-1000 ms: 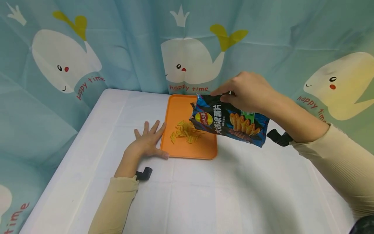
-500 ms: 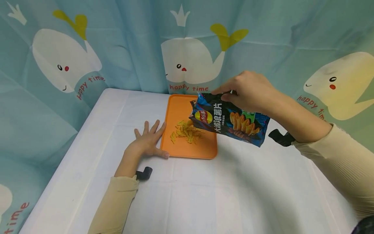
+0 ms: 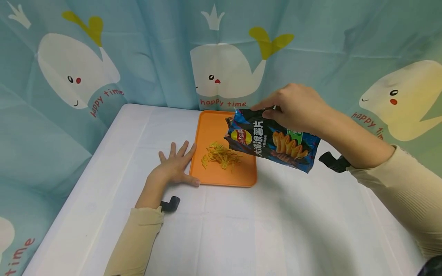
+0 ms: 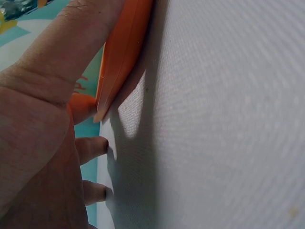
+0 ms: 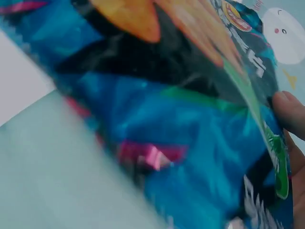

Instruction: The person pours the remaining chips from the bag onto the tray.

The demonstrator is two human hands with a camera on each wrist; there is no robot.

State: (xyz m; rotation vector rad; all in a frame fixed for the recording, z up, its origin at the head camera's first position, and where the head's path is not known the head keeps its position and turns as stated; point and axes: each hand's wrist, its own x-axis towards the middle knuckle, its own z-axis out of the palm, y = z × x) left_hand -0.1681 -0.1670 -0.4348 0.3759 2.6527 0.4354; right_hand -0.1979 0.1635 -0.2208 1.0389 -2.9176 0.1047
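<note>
A dark blue and black potato chip bag (image 3: 272, 142) is held sideways over the right part of an orange tray (image 3: 224, 180). My right hand (image 3: 297, 107) pinches its upper edge between thumb and fingers. The bag's torn end points left, above a small heap of yellow chips (image 3: 221, 155) on the tray. My left hand (image 3: 172, 168) lies with fingers spread at the tray's left edge, its thumb at the near left corner. In the left wrist view the thumb (image 4: 71, 43) overlaps the tray's side (image 4: 121, 52). The bag (image 5: 143, 109) fills most of the right wrist view; its inside is hidden.
A white cloth (image 3: 221, 230) covers the table. Behind it hangs a blue curtain (image 3: 148, 69) printed with whales, close to the tray's far edge. A black wrist mount sits on each forearm, the left mount (image 3: 170, 205) just above the cloth.
The bag and my right hand have shifted very slightly up and to the right. My left hand, the tray and the chip heap look the same.
</note>
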